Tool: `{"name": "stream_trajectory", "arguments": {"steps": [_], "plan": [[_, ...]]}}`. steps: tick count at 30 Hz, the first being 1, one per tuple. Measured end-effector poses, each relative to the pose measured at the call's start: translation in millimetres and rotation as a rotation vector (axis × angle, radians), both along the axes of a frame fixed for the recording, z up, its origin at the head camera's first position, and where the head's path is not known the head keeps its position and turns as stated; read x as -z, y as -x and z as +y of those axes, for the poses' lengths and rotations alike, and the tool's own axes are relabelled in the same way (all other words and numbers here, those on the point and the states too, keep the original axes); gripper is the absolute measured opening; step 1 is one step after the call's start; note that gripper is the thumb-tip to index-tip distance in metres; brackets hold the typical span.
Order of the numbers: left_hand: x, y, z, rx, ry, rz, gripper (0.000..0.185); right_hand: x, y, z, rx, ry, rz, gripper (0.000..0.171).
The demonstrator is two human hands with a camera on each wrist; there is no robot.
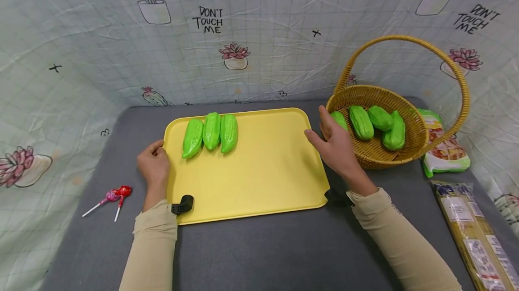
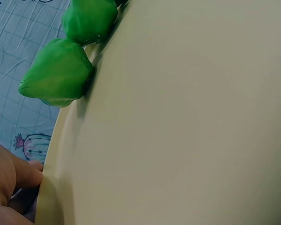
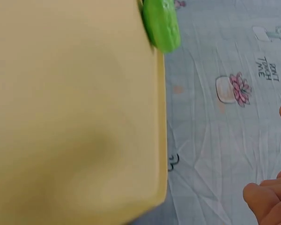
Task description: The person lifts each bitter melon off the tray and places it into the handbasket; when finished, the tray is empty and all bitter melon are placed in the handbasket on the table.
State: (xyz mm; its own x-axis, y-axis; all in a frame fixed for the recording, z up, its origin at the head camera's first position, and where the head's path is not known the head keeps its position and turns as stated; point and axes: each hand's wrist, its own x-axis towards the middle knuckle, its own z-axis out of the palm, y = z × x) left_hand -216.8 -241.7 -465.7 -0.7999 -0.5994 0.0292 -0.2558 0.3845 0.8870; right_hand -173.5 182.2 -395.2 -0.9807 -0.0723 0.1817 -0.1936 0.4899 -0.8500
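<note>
My left hand [image 1: 155, 165] grips the left rim of a yellow tray [image 1: 259, 174]; in the left wrist view its thumb and fingers [image 2: 25, 173] pinch the edge. Three glossy green, ridged, gourd-like pieces [image 1: 212, 131] lie side by side at the tray's upper left. Over the gap between the tray's right edge and a wicker basket [image 1: 381, 160], my right hand [image 1: 337, 147] is raised with fingers extended and holds nothing. Several more green pieces [image 1: 361, 122] lie in the basket, one partly hidden behind that hand.
Two wrapped lollipops [image 1: 117, 193] lie left of my left forearm. Right of the basket are a colourful food packet [image 1: 446, 147] and a long clear packet [image 1: 474, 232]. The basket's tall handle [image 1: 464, 93] arches above it. A patterned cloth [image 1: 267, 25] hangs behind the grey table [image 1: 259, 259].
</note>
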Motion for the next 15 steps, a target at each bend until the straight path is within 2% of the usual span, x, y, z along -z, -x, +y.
{"name": "stream_trajectory", "arguments": {"steps": [15], "plan": [[-4.2, -0.9, 0, -0.005, 0.005, 0.006, 0.035, 15.4, 11.3, -44, -0.114, 0.092, -0.120, 0.081]]}}
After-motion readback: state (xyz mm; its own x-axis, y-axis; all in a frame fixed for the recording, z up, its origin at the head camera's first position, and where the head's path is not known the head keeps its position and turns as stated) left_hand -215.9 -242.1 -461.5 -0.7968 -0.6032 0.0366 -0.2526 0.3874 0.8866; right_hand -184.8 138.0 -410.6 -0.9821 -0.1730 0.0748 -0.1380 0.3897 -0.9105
